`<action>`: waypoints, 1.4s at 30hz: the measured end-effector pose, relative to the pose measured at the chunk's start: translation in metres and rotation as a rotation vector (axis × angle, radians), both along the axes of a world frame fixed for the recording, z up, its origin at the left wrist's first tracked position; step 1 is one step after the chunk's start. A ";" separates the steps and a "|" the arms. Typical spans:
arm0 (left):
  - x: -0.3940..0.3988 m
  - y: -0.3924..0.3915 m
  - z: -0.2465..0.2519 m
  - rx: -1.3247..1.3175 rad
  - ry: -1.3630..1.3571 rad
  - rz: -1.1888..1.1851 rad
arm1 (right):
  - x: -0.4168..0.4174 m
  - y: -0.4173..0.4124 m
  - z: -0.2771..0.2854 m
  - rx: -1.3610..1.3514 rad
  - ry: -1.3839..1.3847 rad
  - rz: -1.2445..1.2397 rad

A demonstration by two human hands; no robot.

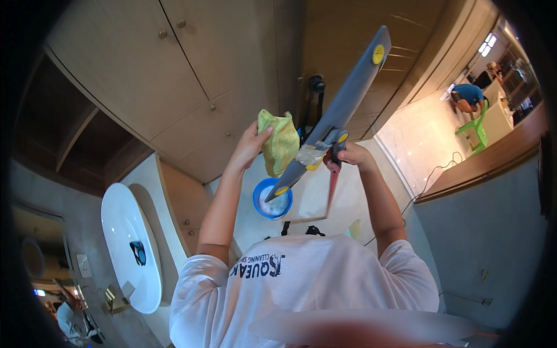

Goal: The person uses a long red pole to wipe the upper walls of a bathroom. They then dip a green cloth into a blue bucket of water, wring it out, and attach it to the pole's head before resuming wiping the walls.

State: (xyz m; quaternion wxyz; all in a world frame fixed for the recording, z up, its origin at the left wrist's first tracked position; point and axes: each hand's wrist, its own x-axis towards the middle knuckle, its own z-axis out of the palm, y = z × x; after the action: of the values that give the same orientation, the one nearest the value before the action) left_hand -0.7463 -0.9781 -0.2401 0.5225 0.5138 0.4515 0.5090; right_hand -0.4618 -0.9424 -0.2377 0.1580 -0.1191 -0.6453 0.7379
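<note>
A yellow-green cleaning cloth [279,143] hangs bunched from my left hand [254,141], pinched between thumb and fingers. My right hand [348,156] is closed around the handle of a flat mop [343,102], close to its swivel joint. The mop's long grey head is raised and slanted, with yellow buttons near both ends and worn tape about its middle. A red part of the handle [332,191] runs down from my grip. The cloth is beside the mop head; whether they touch, I cannot tell. Below, a blue bucket [255,201] of foamy water stands on the floor, partly hidden by the head's lower end.
A white vessel sink [130,204] with a brass faucet [114,300] is at left. Wooden cabinets [182,78] rise ahead. A cord [428,174] crosses the doorway floor. In the room beyond, a person [468,98] bends near a green plastic chair [476,132].
</note>
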 end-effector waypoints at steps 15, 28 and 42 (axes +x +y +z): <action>0.066 0.052 0.096 0.168 0.108 -0.354 | -0.022 -0.045 0.000 0.034 0.071 -0.359; 0.032 0.020 0.172 0.283 0.582 -0.909 | 0.044 -0.015 -0.017 -0.108 0.514 -0.489; 0.158 0.071 0.204 0.923 0.216 -0.056 | 0.015 -0.005 0.023 -0.079 0.471 -0.797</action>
State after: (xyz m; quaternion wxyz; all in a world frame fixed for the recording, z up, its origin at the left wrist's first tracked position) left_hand -0.5883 -0.9069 -0.0359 0.2034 0.7543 0.2160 0.5856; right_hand -0.4468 -0.9473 -0.2149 0.5669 -0.1927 -0.4670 0.6507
